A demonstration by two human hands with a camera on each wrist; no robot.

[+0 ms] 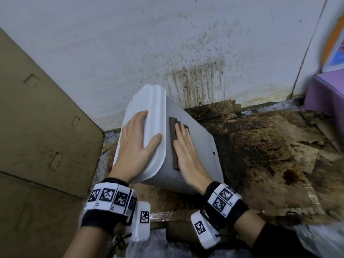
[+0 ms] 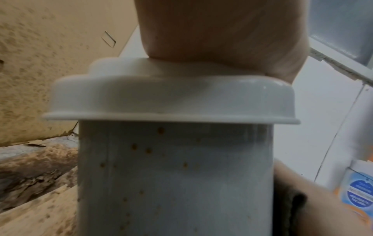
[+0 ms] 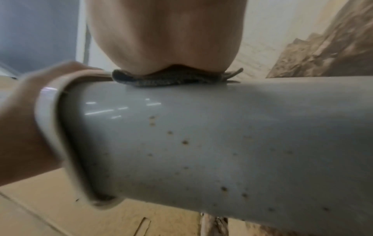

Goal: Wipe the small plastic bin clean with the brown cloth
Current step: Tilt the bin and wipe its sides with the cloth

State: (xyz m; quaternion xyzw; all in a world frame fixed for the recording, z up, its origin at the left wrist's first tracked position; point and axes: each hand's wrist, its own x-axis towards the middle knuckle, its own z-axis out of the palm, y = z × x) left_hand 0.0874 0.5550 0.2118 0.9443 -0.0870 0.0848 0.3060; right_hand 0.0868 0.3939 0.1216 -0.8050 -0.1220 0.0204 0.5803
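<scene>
A small grey plastic bin (image 1: 195,146) with a white lid (image 1: 154,116) is tipped over to the left on the floor, lid end up-left. My left hand (image 1: 136,144) lies flat on the lid, fingers straight. My right hand (image 1: 186,149) presses the folded brown cloth (image 1: 174,135) flat against the bin's upper side, just right of the lid rim. In the wrist views the bin wall (image 2: 173,183) shows several small brown spots, and the cloth (image 3: 167,79) is squashed between my palm and the bin (image 3: 201,143).
A stained white wall (image 1: 167,43) stands right behind the bin. Dirty, dark-stained cardboard sheets (image 1: 260,146) cover the floor to the right. A large cardboard box (image 1: 37,127) stands at the left, and a purple object (image 1: 325,92) at the far right.
</scene>
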